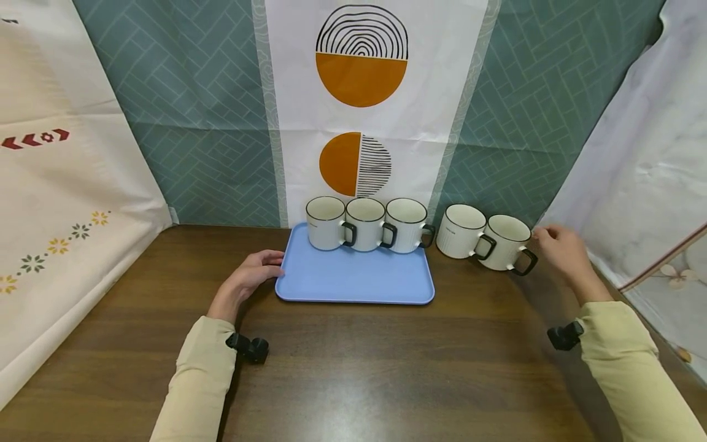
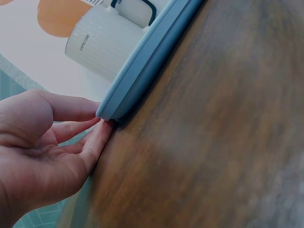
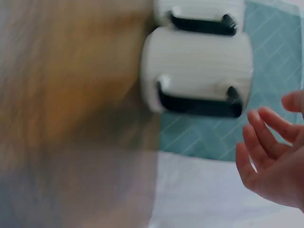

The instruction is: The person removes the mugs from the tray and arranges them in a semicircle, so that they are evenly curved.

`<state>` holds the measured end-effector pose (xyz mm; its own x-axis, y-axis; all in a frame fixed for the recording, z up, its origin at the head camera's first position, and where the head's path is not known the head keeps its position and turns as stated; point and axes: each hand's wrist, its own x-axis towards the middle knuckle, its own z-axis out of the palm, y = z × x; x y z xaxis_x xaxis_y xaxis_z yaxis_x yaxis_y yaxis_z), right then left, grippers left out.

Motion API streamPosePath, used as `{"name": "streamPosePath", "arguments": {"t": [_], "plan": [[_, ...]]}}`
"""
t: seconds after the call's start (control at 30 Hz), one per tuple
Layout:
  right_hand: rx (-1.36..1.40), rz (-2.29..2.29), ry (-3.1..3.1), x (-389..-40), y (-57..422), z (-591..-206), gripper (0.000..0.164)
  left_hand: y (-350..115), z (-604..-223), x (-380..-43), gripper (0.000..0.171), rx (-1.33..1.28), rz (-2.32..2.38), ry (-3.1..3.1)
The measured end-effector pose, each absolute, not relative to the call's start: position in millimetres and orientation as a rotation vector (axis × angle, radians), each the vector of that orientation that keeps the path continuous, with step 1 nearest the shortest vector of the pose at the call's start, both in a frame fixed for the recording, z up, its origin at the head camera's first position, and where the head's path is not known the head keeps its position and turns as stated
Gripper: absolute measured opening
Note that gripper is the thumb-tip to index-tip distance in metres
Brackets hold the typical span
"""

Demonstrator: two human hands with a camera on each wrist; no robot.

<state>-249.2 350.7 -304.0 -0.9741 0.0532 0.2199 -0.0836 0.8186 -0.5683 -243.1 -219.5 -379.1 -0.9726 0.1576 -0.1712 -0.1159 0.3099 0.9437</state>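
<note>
My left hand (image 1: 251, 276) pinches the left rim of a blue tray (image 1: 356, 279). In the left wrist view the thumb lies over the rim and the fingers (image 2: 97, 142) are beneath it. Three white mugs with dark rims and black handles, a left one (image 1: 324, 230), a middle one (image 1: 364, 230) and a right one (image 1: 405, 230), line the tray's back edge. Two matching mugs stand on the table to its right, one nearer the tray (image 1: 458, 236) and one farther right (image 1: 501, 245). Beside that last mug, my right hand (image 1: 563, 248) holds nothing, its fingers loosely bent just off the mug.
The brown wooden table (image 1: 353, 362) stretches in front of the tray. A patterned cloth (image 1: 361, 123) hangs right behind the mugs. Pale cloths close in the left side (image 1: 66, 215) and the right side (image 1: 652, 153).
</note>
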Motion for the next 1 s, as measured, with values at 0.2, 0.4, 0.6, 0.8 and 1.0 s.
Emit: {"name": "streamPosePath", "arguments": {"t": [0.2,0.4,0.6,0.8,1.0], "plan": [[0.141,1.017,-2.663,-255,323,-296,0.048,-219,-381,-244,0.052,0.010,1.719,2.341],[0.248,1.466,-2.583,-265,282,-298,0.047,-219,-381,-245,0.052,0.020,1.720,2.343],[0.338,1.641,-2.616,-275,247,-307,0.045,-219,-378,-244,0.052,-0.003,1.714,2.337],[0.285,1.718,-2.729,-283,222,-320,0.049,-220,-378,-244,0.052,0.000,1.717,2.335],[0.146,1.904,-2.579,-294,201,-337,0.051,-220,-378,-244,0.051,0.015,1.718,2.338]]}}
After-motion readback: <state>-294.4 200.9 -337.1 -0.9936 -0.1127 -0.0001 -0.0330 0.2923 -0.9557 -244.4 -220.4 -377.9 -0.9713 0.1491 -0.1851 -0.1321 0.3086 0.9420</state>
